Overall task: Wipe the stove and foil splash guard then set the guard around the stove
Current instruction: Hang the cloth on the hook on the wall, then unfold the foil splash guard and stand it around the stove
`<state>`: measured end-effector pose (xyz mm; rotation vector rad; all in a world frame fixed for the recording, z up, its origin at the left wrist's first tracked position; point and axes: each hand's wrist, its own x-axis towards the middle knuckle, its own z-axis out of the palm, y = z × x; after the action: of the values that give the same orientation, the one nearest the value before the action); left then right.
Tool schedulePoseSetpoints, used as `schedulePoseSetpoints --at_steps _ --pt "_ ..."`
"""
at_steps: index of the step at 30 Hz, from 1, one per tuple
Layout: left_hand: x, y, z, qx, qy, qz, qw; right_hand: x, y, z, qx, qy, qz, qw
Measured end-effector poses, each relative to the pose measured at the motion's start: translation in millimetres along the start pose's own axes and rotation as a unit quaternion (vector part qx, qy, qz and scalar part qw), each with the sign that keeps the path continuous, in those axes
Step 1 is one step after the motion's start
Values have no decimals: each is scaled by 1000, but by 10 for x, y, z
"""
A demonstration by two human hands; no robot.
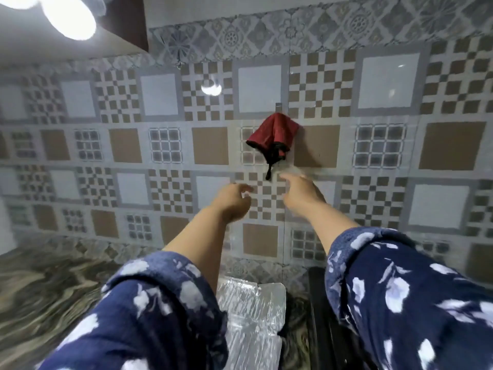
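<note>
A red cloth with black trim hangs from a small hook on the tiled wall. Both arms reach up toward it. My left hand is just below and left of the cloth, fingers loosely curled, holding nothing. Below the cloth's dangling black strap, my right hand has its fingers stretched out and blurred, apart from the strap. The crinkled foil splash guard lies flat on the counter between my forearms. A dark edge of the stove shows beside it at the right, mostly hidden by my right sleeve.
The patterned tile wall fills most of the view. A marbled grey counter runs along the bottom left. A bright lamp and a cabinet underside sit at the top left.
</note>
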<state>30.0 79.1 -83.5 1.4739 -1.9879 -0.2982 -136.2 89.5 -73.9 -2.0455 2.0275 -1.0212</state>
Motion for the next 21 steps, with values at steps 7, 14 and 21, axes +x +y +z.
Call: schedulePoseSetpoints --at_steps 7,14,21 --pt "-1561 -690 3 34 -110 -98 988 -1292 -526 761 14 -215 -36 976" --pt "-3014 -1746 -193 60 -134 -232 962 -2441 -1090 1872 -9 -351 -108 930" --pt "-4340 -2700 -323 49 -99 -359 927 -3202 -1562 2793 -53 -418 -209 882"
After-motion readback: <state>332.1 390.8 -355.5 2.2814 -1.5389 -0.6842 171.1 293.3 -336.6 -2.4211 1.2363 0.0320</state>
